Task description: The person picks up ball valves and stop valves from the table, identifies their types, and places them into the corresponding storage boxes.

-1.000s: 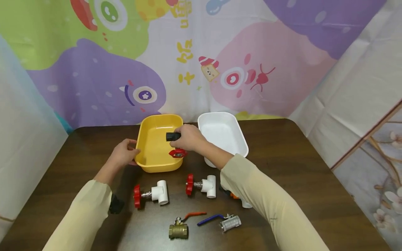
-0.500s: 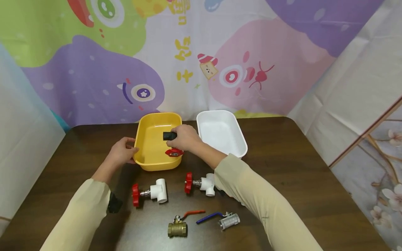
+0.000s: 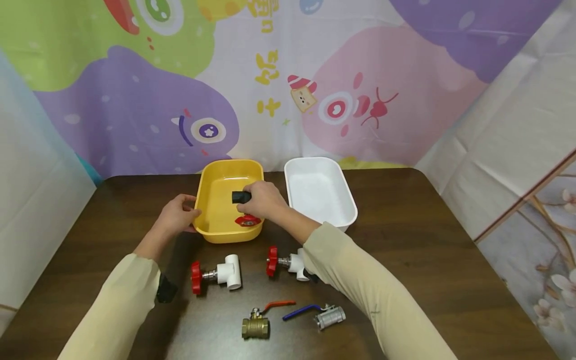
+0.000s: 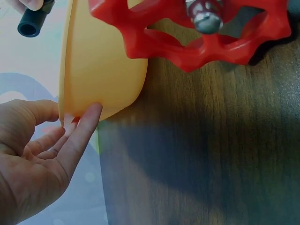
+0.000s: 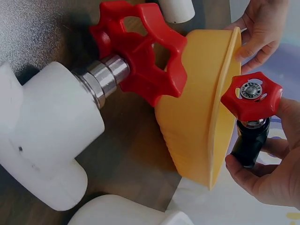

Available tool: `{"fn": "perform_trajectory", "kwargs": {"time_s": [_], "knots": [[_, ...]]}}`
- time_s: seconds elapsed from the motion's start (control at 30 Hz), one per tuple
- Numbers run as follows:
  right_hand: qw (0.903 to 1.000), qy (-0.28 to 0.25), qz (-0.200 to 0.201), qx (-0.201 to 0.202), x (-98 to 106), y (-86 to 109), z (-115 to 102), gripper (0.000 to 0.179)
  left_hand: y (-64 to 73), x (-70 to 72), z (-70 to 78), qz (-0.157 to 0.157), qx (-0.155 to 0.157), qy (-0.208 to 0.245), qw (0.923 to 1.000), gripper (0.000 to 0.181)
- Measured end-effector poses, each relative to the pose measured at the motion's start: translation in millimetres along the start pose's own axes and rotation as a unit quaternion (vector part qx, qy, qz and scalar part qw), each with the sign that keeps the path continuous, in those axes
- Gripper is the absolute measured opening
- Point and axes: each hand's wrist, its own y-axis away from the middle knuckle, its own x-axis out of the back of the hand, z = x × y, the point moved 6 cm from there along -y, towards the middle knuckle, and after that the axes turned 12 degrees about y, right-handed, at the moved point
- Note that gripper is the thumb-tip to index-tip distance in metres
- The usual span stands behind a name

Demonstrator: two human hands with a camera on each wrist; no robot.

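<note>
My right hand (image 3: 265,200) grips a black valve (image 5: 251,145) with a red handwheel (image 5: 251,96), above the right side of a yellow tray (image 3: 216,212). In the right wrist view, the wheel sits at the top of the black body, and thumb and fingers close round that body. On the tray's left side, my left hand (image 3: 175,215) pinches the rim. The left wrist view shows the thumb at the rim's inner side and fingers against the outer wall (image 4: 101,79). Only bare yellow floor shows inside the tray.
A white tray (image 3: 319,192) stands to the right. In front lie two white tee valves with red wheels, one at left (image 3: 228,272) and one in the middle (image 3: 294,264). Nearer are a brass ball valve (image 3: 255,327) and a silver valve (image 3: 330,317) with a blue lever.
My right hand has shifted slightly left over the yellow tray with the black valve. Its sleeve now covers the orange-and-white piece that showed earlier. My left hand stays on the rim.
</note>
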Motion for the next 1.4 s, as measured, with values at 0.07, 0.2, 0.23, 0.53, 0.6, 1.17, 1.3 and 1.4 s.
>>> {"fn": "perform_trajectory", "kwargs": {"time_s": [0.07, 0.2, 0.23, 0.53, 0.6, 1.17, 1.3, 1.4], "knots": [[1.0, 0.002, 0.001, 0.003, -2.0, -0.7, -1.5, 0.024, 1.1, 0.6, 0.3, 0.001, -0.001, -0.003, 1.0, 0.054], [1.0, 0.005, 0.003, 0.004, -5.2, -1.9, -3.5, 0.025, 2.7, 2.2, 0.0, 0.004, -0.004, -0.005, 1.0, 0.054], [1.0, 0.006, 0.003, 0.003, -5.9, -2.2, -3.6, 0.026, 2.9, 2.7, -0.3, 0.004, -0.003, -0.005, 1.0, 0.054], [0.9999, 0.004, 0.0, -0.01, -11.1, -4.9, -2.5, 0.028, 2.3, 2.5, -1.1, 0.001, 0.001, 0.003, 1.0, 0.055], [0.9999, 0.006, -0.002, -0.008, -12.9, -5.6, -3.3, 0.028, 2.3, 2.5, -0.9, 0.002, 0.002, 0.004, 1.0, 0.055], [0.9996, 0.027, -0.007, -0.003, -28.9, -9.1, -9.9, 0.03, 2.1, 0.4, 0.0, 0.002, -0.001, 0.006, 1.0, 0.054], [0.9997, 0.02, -0.011, 0.0, -34.3, -9.9, -12.0, 0.031, 2.4, 0.4, 0.1, 0.003, -0.003, 0.01, 0.9999, 0.055], [0.9998, 0.01, -0.016, 0.006, -38.7, -10.6, -13.5, 0.031, 2.4, 0.6, 0.1, 0.014, -0.001, 0.014, 0.9998, 0.052]]}}
